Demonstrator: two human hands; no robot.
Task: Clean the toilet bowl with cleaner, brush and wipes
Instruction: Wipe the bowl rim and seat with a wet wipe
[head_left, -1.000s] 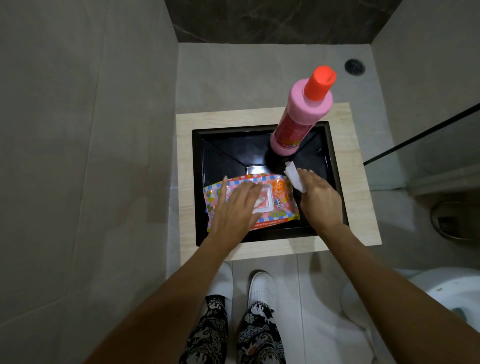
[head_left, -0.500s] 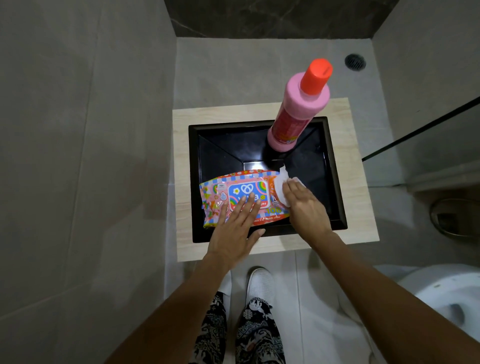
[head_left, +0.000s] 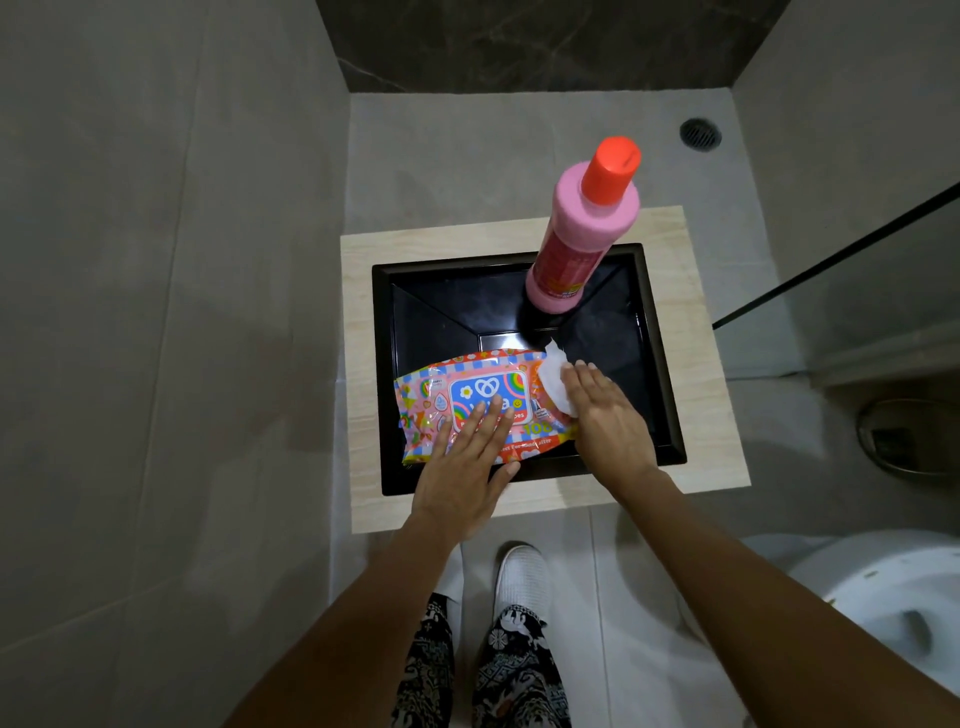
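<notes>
Grey tile all around me, and below the head camera a pale counter (head_left: 519, 506) with a black square basin (head_left: 660, 364) sunk into it. I've got the colourful wipes pack (head_left: 467, 405) lying across the near half of that basin, lid flap down. My left hand (head_left: 465, 475) lies flat on the pack, fingers straight, pressing it steady rather than gripping it. My right hand (head_left: 602, 415) has a white wipe (head_left: 556, 382) under its fingers at the pack's right end; the fingers look fairly straight over it, and I can't tell whether the thumb is pinching from below. Standing upright at the back of the basin is the pink cleaner bottle (head_left: 576, 244) with its orange cap on, well clear of both hands. Down at the lower right, the white toilet bowl (head_left: 893, 613) shows at the frame's edge; no brush in sight. Progress, as I judge it: early or mid-way, a wipe is out of the pack but nothing is at the bowl yet, and whether cleaner and brush have done their part I can't read from here. Against a second ago: the pack's flap was open under my left hand, now it's closed and that hand has slid toward the near edge, while the wipe, held up clear then, is now low against the pack's end.
</notes>
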